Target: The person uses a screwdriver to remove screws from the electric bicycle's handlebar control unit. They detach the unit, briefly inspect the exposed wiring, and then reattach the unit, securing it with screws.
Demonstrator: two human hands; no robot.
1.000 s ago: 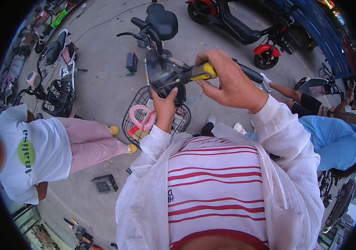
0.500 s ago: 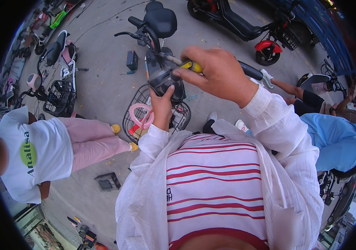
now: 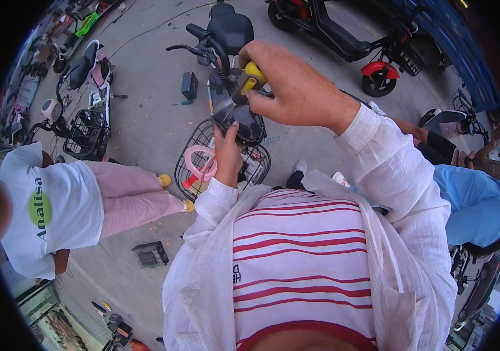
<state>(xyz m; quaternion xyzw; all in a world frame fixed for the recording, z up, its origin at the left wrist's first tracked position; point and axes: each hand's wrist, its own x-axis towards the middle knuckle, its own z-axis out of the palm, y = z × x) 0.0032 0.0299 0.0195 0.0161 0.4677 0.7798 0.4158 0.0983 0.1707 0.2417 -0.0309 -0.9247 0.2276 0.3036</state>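
My right hand (image 3: 299,88) is closed around a yellow-handled screwdriver (image 3: 253,75), held over the front of an electric bike. The tool points down to the left, and its tip is hard to make out. Under it is a dark, glossy rounded housing (image 3: 248,124) at the handlebar. My left hand (image 3: 227,157) grips the near left edge of this housing, thumb on top. Just below the housing sits the bike's black wire basket (image 3: 181,153). A pink ring-shaped thing (image 3: 191,158) lies in the basket, with something red beside it.
The bike's black seat (image 3: 230,32) is beyond the handlebar. A black battery-like box (image 3: 189,85) and a black tray (image 3: 150,254) lie on the ground. A person in a white shirt (image 3: 57,210) stands left; another in blue (image 3: 478,196) is right. Scooters are parked around.
My right hand has moved slightly left and up, turning the screwdriver from pointing left to pointing more downward. My left hand stays at the housing.
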